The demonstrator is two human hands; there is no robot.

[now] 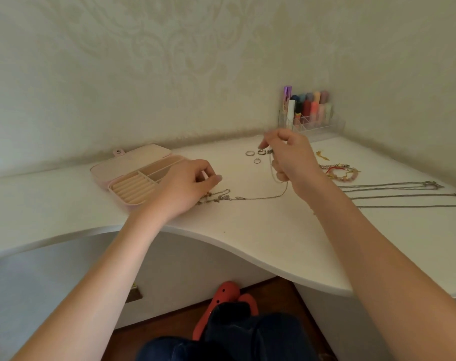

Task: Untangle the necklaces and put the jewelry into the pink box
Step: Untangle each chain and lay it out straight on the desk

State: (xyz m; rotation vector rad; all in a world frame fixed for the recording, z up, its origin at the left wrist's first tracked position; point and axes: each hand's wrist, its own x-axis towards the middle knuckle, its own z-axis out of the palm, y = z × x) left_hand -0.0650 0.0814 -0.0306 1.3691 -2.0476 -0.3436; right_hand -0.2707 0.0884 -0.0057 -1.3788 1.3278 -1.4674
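Note:
The pink box lies open on the white table, lid flat behind, ring rolls and compartments showing. My left hand rests beside the box with its fingers pinched over a tangled clump of thin chain. From that clump a silver necklace runs right and up into my right hand, which is raised and pinched on it. Three rings lie just left of my right hand. Long silver necklaces lie stretched out at the right.
A heap of beaded bracelets and a small gold piece lie behind my right wrist. A clear organiser with coloured bottles stands in the wall corner. The table's curved front edge is near my forearms; red shoes are below.

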